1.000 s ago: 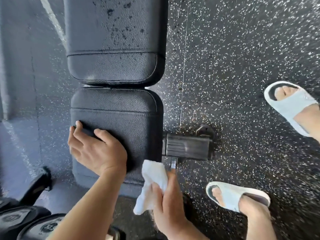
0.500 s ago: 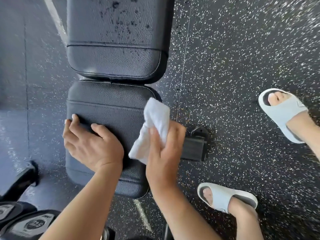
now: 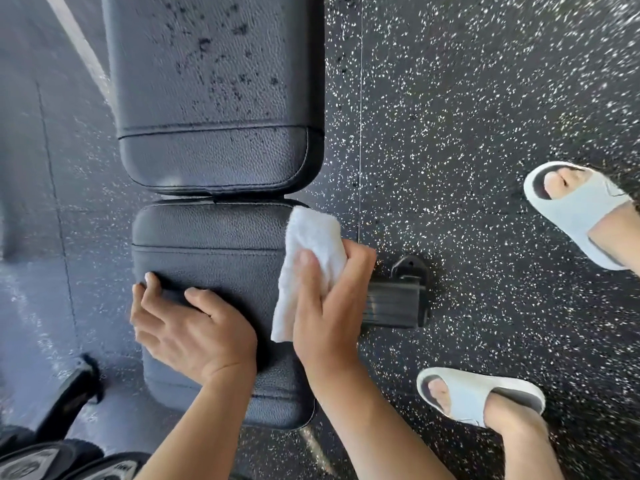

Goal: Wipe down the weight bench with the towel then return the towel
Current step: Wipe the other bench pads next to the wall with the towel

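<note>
Gym: bench [image 3: 214, 98], speckled rubber floor [image 3: 467, 116], dumbbells [image 3: 38, 460].

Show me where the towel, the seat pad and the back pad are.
towel [image 3: 313, 233]: head view, its upper folded part.
seat pad [image 3: 207, 233]: head view, its top surface.
back pad [image 3: 214, 81]: head view, its spotted top surface.

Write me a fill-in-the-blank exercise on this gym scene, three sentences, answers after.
1. The right hand grips a folded white ____.
2. The left hand rests on the black padded ____ cushion of the weight bench.
3. Dark wet spots speckle the black leather back pad, not yet ____.

Missing words: towel; seat; wiped
</note>
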The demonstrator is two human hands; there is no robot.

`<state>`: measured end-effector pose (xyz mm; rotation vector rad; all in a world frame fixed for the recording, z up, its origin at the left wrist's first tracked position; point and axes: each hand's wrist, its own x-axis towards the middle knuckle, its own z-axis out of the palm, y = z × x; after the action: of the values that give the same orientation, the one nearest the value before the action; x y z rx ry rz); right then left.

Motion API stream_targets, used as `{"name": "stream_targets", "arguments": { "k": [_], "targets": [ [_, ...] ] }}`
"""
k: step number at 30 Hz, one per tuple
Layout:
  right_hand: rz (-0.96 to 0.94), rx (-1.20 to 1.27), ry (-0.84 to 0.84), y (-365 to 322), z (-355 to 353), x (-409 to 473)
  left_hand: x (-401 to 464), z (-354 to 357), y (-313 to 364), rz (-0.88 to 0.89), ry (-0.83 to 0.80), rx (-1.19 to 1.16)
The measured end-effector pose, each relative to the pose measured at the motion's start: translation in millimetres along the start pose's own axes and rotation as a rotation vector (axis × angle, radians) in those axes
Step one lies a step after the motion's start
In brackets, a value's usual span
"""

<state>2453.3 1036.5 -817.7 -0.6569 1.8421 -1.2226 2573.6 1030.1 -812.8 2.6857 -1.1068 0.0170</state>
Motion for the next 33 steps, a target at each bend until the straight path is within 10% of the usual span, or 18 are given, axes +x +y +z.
{"name": "stream_targets", "arguments": {
  "k": [17,26,33],
  "targets": [
    [-0.055,-0.156,-0.027,-1,11,30,2,3,-4,0.030,0.022,0.017],
    [0.005,-0.152,-0.324,30,-48,-68,1,0,0,0.016,0.023,-0.005],
    [-0.478,-0.423,-0.342,-10,-11,22,2,2,-3,0.015,0.026,-0.001]
  ]
}}
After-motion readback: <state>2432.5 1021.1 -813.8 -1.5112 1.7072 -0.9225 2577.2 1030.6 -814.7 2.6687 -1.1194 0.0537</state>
